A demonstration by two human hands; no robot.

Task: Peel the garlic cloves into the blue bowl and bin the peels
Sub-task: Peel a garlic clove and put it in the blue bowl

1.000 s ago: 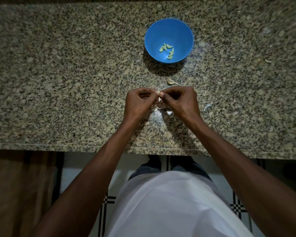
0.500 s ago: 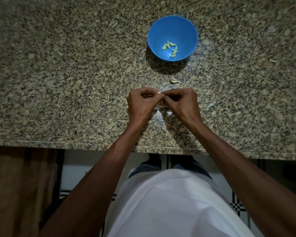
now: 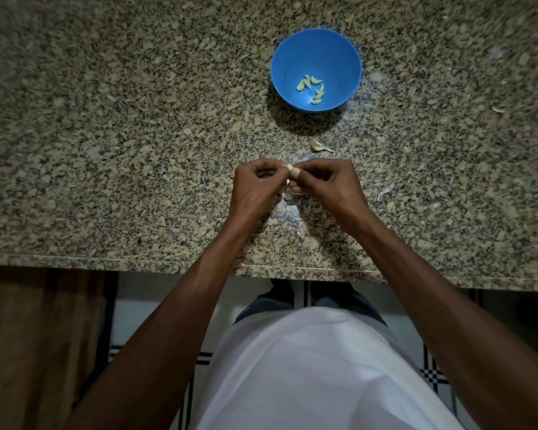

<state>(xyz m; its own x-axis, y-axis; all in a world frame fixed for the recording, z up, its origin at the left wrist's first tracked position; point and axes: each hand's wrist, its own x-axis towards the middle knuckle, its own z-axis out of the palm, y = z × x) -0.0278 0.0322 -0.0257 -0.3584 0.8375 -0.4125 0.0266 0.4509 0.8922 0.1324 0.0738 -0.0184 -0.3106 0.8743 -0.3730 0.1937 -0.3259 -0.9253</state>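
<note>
Both grips meet above the middle of the tabletop [image 3: 112,150]: the left hand [image 3: 257,189] and the right hand [image 3: 330,187] pinch one small garlic clove [image 3: 289,168] between their fingertips, knuckles curled, thumbs pressed close together. Only a pale tip of the clove shows at the top of the pinch. Just under the hands, thin pale peels [image 3: 288,197] hang or lie on the stone; which, I cannot tell.

Beyond the hands and slightly to the right stands the blue bowl [image 3: 348,57], upright, with several peeled cloves [image 3: 312,88] lying in its bottom. Between the bowl and the hands, another clove [image 3: 319,146] with a thin tail lies alone on the tabletop. A white peel scrap [image 3: 385,191] lies to the right of the right hand, and a smaller scrap [image 3: 497,109] lies well apart, near the right edge.
</note>
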